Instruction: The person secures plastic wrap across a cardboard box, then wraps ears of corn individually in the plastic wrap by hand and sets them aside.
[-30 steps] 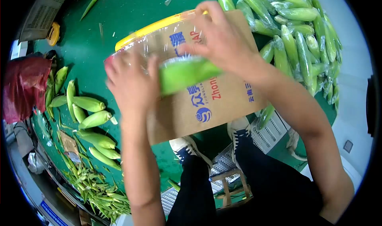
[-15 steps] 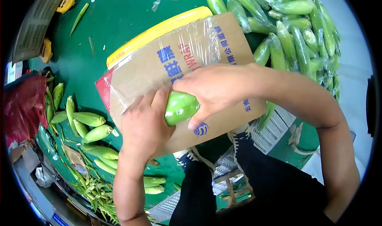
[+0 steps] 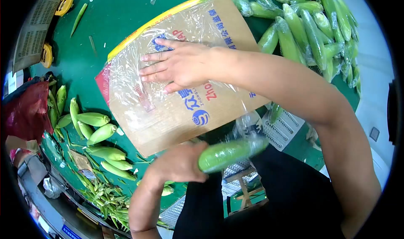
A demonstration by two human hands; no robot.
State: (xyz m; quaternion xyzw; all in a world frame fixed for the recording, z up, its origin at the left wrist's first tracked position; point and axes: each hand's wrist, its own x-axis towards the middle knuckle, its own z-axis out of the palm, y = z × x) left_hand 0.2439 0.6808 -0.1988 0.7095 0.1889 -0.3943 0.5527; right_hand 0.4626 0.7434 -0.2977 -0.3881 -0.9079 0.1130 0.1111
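Below the near edge of a brown cardboard piece, my left hand is closed round one end of a green ear of corn. The corn is blurred by motion, and clear film shows at its far end. My right hand lies flat with spread fingers on clear plastic film that covers part of the printed cardboard. A yellow strip runs along the cardboard's far edge.
Film-wrapped corn ears are piled at the upper right. Unwrapped ears lie at the left, above a heap of stripped husks. A red cloth and a grey crate stand at the left edge.
My left hand has moved down towards me with the corn. My right hand has let go of the corn and moved up-left onto the film, fingers spreading.
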